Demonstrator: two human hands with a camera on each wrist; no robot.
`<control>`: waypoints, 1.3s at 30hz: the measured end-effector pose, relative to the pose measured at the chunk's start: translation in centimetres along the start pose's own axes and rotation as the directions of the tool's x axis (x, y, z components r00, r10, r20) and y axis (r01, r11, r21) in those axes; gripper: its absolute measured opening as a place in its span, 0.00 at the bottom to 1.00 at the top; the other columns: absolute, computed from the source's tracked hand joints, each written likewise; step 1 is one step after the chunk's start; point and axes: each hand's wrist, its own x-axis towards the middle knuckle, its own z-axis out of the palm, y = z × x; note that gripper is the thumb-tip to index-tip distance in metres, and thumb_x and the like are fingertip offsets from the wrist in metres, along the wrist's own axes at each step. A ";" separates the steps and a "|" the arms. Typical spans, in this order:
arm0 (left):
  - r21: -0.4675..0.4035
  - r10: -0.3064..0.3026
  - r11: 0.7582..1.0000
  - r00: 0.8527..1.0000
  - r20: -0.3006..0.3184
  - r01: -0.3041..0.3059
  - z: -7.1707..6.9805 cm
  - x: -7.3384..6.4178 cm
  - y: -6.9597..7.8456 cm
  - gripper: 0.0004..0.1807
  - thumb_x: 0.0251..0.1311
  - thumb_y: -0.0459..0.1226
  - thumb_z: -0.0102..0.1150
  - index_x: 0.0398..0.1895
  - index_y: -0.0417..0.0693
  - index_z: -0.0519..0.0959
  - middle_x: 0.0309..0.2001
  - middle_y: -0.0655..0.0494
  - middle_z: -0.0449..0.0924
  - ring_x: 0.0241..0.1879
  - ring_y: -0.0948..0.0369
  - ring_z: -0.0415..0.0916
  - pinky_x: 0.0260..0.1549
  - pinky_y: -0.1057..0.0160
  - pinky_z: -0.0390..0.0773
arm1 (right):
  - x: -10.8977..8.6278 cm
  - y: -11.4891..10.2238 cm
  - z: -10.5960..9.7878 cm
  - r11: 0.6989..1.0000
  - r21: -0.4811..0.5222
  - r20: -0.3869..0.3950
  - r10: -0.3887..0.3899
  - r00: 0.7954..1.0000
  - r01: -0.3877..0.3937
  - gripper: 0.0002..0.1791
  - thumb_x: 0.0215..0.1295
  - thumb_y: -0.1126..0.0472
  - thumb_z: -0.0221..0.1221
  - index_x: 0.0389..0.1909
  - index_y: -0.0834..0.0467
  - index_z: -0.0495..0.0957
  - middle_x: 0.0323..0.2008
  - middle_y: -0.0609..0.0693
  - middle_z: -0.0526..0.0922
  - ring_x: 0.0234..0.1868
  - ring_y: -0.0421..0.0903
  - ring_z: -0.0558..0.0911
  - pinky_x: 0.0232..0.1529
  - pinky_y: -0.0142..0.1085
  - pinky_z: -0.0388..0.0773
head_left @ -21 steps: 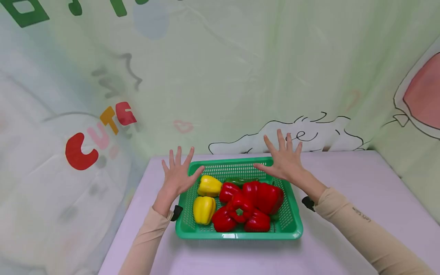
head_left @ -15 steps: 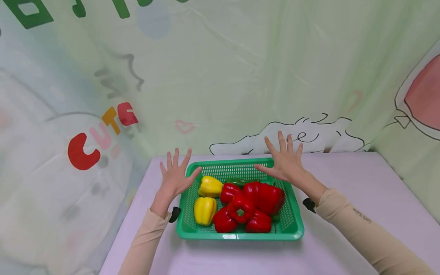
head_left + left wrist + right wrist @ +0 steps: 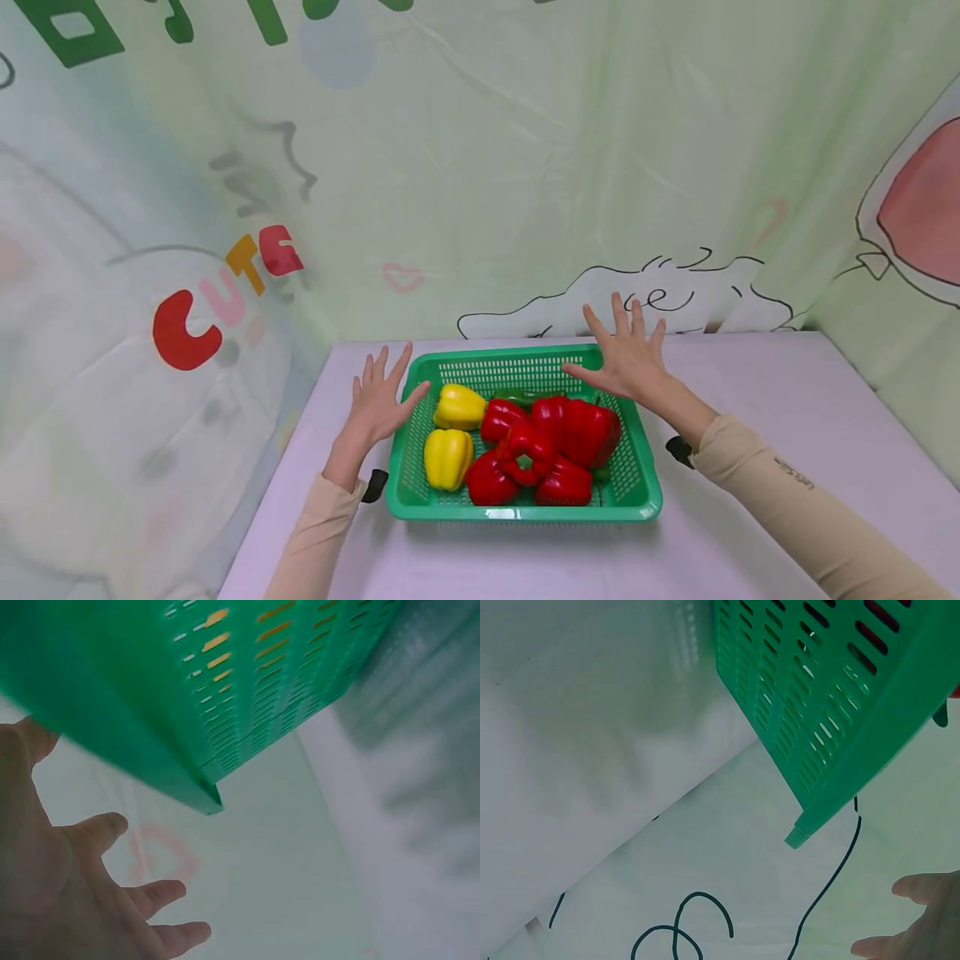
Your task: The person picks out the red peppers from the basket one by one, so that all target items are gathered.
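A green plastic basket with slotted walls stands on the table. Two yellow bell peppers lie in its left part, and several red bell peppers fill the middle and right. Along the back wall lies a long green vegetable, partly hidden by the red ones. My left hand is spread beside the basket's left rim, holding nothing. Over the back right corner, my right hand hovers with fingers fanned out, also holding nothing. The left wrist view shows the spread left fingers near the basket wall.
The table has a pale lilac cover. Behind it and at the left hangs a printed cloth with cartoon drawings and letters. A black strap shows at the left wrist and another black strap at the right.
My left hand has shifted slightly left and down, away from the basket's rim, and turned a little. My right hand has dropped slightly. The basket and peppers have not moved on the table.
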 end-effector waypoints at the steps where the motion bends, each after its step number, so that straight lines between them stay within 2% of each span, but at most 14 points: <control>1: -0.014 -0.001 1.000 1.000 -0.007 0.000 0.3 -0.1 -0.1 0.43 0.66 0.63 0.44 0.80 0.63 0.46 0.78 0.40 0.38 0.75 0.38 0.32 0.64 0.29 0.38 | 0.0 0.0 0.0 1.000 0.004 0.003 -0.001 1.000 0.001 0.57 0.55 0.30 0.58 0.78 0.58 0.50 0.75 0.71 0.35 0.72 0.75 0.36 0.59 0.77 0.32; 11: -0.205 0.009 0.979 0.999 -0.041 -0.017 3.0 -1.3 -1.1 0.43 0.67 0.58 0.49 0.80 0.57 0.48 0.77 0.37 0.41 0.74 0.34 0.35 0.64 0.29 0.44 | -0.4 0.4 0.6 0.999 0.033 0.023 0.008 1.000 -0.009 0.56 0.57 0.32 0.58 0.77 0.59 0.49 0.74 0.73 0.38 0.71 0.76 0.38 0.59 0.76 0.34; 19: -0.360 0.022 0.932 0.999 -0.031 -0.031 4.5 -1.6 -2.3 0.41 0.68 0.50 0.52 0.80 0.54 0.49 0.76 0.33 0.41 0.72 0.32 0.41 0.56 0.24 0.52 | -1.1 0.8 1.0 0.994 0.105 0.078 0.027 0.997 -0.035 0.54 0.60 0.33 0.56 0.78 0.59 0.48 0.74 0.73 0.39 0.71 0.77 0.41 0.59 0.76 0.39; 24: -0.465 0.049 0.883 0.998 -0.025 -0.056 4.8 -1.3 -2.7 0.39 0.69 0.43 0.51 0.80 0.52 0.49 0.76 0.33 0.40 0.73 0.34 0.40 0.58 0.25 0.51 | -1.4 1.0 0.8 0.991 0.128 0.079 0.018 0.997 -0.028 0.54 0.61 0.33 0.55 0.77 0.60 0.49 0.74 0.73 0.41 0.71 0.77 0.42 0.60 0.75 0.41; 29: -0.579 0.064 0.814 0.998 -0.006 -0.056 5.1 -1.4 -2.7 0.39 0.68 0.37 0.49 0.80 0.48 0.47 0.76 0.35 0.41 0.74 0.37 0.40 0.62 0.28 0.49 | -1.9 0.9 0.2 0.977 0.213 0.096 -0.034 0.995 0.013 0.50 0.63 0.36 0.56 0.77 0.62 0.51 0.74 0.73 0.44 0.71 0.76 0.47 0.60 0.74 0.49; 35: -0.666 0.019 0.746 0.999 0.031 0.006 5.3 -1.3 -2.6 0.41 0.65 0.32 0.49 0.80 0.54 0.48 0.77 0.42 0.42 0.75 0.42 0.40 0.65 0.32 0.47 | -2.2 -0.1 -0.9 0.941 0.325 0.086 -0.125 0.988 0.091 0.47 0.65 0.40 0.57 0.76 0.61 0.54 0.74 0.70 0.46 0.70 0.73 0.53 0.57 0.73 0.57; 39: -0.704 0.006 0.710 0.999 0.049 0.031 5.5 -1.1 -2.7 0.42 0.64 0.31 0.49 0.80 0.59 0.48 0.78 0.48 0.42 0.75 0.46 0.40 0.66 0.35 0.47 | -2.4 -1.2 -1.4 0.898 0.408 0.107 -0.227 0.968 0.165 0.47 0.62 0.41 0.61 0.76 0.60 0.55 0.74 0.68 0.50 0.70 0.70 0.56 0.57 0.70 0.61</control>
